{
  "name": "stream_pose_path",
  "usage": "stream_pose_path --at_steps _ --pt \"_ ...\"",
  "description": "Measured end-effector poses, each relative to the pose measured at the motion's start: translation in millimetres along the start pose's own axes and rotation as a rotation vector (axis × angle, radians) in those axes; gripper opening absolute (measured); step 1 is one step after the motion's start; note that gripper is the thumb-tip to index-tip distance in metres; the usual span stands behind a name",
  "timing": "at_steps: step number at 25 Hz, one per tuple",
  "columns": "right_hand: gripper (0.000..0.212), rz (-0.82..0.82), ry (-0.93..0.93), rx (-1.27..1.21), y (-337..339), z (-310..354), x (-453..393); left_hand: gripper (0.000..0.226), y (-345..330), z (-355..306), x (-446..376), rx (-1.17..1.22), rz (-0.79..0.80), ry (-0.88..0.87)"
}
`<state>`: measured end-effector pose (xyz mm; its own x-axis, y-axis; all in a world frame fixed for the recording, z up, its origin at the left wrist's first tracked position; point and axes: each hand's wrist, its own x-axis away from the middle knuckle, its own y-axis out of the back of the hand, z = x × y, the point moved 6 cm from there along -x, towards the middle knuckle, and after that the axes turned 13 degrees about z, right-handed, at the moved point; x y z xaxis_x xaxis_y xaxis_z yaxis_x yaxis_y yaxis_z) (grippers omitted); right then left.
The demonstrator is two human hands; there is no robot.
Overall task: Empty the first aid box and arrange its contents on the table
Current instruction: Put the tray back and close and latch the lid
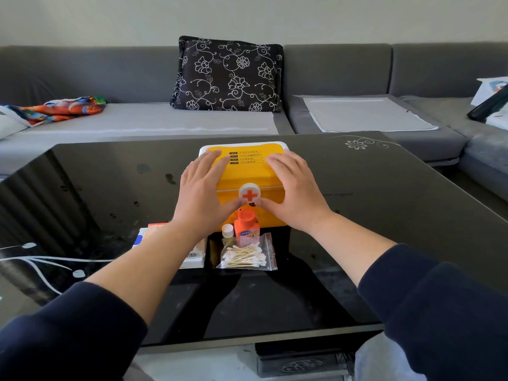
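Note:
The yellow first aid box (246, 171) stands on the black glass table (384, 215) with its lid down and a round white latch with a red cross (249, 193) at the front. My left hand (204, 188) lies flat on the lid's left half, its thumb at the latch. My right hand (292, 188) lies flat on the right half, thumb also at the latch. In front of the box stand an orange bottle (246, 228) and a small white-capped vial (228, 231). A clear bag of cotton swabs (246, 255) lies before them. Medicine cartons (192, 257) lie partly under my left forearm.
A grey sofa (343, 72) runs behind and to the right of the table, with a black floral cushion (228, 74) and a colourful cloth (57, 108) on it. The table's near edge (261, 340) is close to my body.

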<state>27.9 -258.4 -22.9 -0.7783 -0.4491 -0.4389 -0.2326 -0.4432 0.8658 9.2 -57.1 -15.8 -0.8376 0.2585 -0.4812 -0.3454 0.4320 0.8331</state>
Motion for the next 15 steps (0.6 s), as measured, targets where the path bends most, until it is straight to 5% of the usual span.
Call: stream_pose_path --at_steps 5,9,15 --pt "0.126 0.03 -0.205 -0.345 -6 -12 4 0.133 -8 25 4 0.378 0.085 0.295" --pt "0.149 0.132 -0.448 -0.593 -16 -32 6 0.14 -19 45 8 0.651 0.19 0.511" --pt "0.097 0.303 -0.533 -0.713 -30 -51 13 0.091 -25 53 13 0.676 0.247 0.619"
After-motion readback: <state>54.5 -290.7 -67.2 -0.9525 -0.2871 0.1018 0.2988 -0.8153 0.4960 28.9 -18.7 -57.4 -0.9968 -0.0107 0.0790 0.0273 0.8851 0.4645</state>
